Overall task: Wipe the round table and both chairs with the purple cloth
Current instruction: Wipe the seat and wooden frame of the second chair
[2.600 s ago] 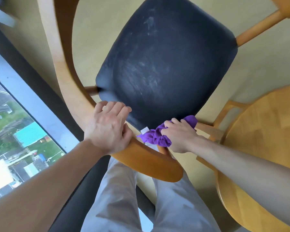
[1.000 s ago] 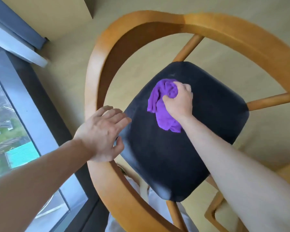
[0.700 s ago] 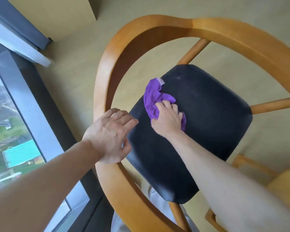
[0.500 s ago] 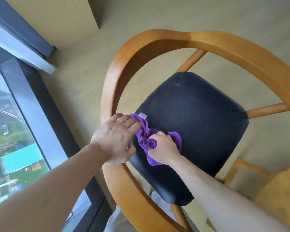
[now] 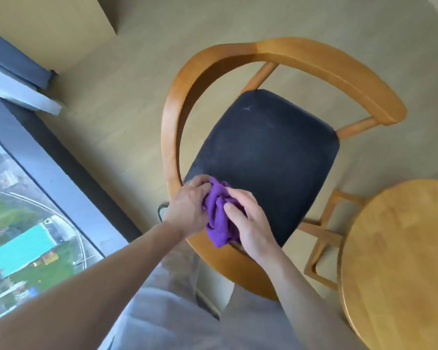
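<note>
Left hand (image 5: pixel 187 210) now half-hiding cloth (image 5: pixel 219 221)

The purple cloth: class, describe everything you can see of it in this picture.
The purple cloth is soft, plain fabric, bunched into a crumpled wad. It sits at the near corner of the chair's dark seat, over the curved wooden rail. The left hand and right hand both grip it from either side.
</note>
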A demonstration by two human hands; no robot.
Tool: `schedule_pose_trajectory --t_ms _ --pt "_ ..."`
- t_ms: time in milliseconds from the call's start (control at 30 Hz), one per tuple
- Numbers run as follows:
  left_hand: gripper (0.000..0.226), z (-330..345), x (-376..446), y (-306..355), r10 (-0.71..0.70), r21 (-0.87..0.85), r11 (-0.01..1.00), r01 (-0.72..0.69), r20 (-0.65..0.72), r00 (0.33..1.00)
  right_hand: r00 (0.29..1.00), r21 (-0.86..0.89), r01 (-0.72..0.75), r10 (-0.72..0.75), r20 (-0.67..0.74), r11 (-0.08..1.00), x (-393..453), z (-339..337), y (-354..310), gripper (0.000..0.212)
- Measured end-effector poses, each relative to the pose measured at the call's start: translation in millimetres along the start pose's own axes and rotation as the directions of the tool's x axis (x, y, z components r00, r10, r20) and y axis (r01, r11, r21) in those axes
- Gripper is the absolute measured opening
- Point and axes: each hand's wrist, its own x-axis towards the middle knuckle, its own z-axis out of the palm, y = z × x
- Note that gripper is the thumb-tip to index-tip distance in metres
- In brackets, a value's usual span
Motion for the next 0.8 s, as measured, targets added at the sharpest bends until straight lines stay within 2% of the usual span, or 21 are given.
schedule_pose_trajectory --t_ms 67,100,167,233,300,367,433,567,667,733,800 --pt "0.029 -10 -18 9 -0.093 -0.16 0.983 0.088 -0.025 0.995 0.992 0.141 -0.051 0.067 -0.106 0.989 -12 0 -6 0.033" --pt "0.029 -18 -25 16 -0.164 -0.215 0.964 0.156 -0.02 0.986 0.983 0.124 -0.056 0.076 -0.168 0.991 -18 -1 -9 0.028" --pt "0.015 -39 -35 33 -0.249 -0.298 0.924 0.242 0.013 0.968 0.97 -0.028 -0.064 0.056 -0.236 0.998 -36 -1 -14 0.031" --pt "0.009 -60 -36 52 -0.21 -0.351 0.913 0.207 0.031 0.977 0.957 -0.113 -0.093 0.057 -0.286 0.989 -53 2 -19 0.035" --pt "0.028 -71 -32 69 -0.156 -0.386 0.909 0.158 0.037 0.987 0.949 -0.188 -0.125 0.061 -0.311 0.974 -68 -1 -15 0.037" --pt "0.034 -84 -17 82 -0.113 -0.316 0.939 0.137 0.093 0.989 0.96 -0.184 -0.137 0.084 -0.268 0.973 -63 -6 -9 0.027" --pt "0.025 -87 -9 85 -0.108 -0.235 0.961 0.146 0.166 0.98 0.971 -0.241 -0.156 0.104 -0.213 0.958 -54 -12 -2 0.017" --pt "0.017 -71 -5 82 -0.203 -0.118 0.961 0.252 0.319 0.926 0.933 -0.162 -0.162 0.098 -0.347 0.973 -48 -25 18 0.011" --pt "0.023 -62 -8 78 -0.243 -0.053 0.948 0.312 0.512 0.824 0.869 -0.033 -0.268 0.227 -0.44 0.963 -75 -24 42 0.02" --pt "0.035 -56 -8 79 -0.193 0.03 0.975 0.219 0.601 0.775 0.809 0.093 -0.341 0.342 -0.478 0.936 -95 -20 56 0.026" --pt "0.034 -49 -6 80 -0.081 0.143 0.989 -0.024 0.68 0.728 0.73 0.218 -0.358 0.418 -0.54 0.908 -111 -9 64 0.03"
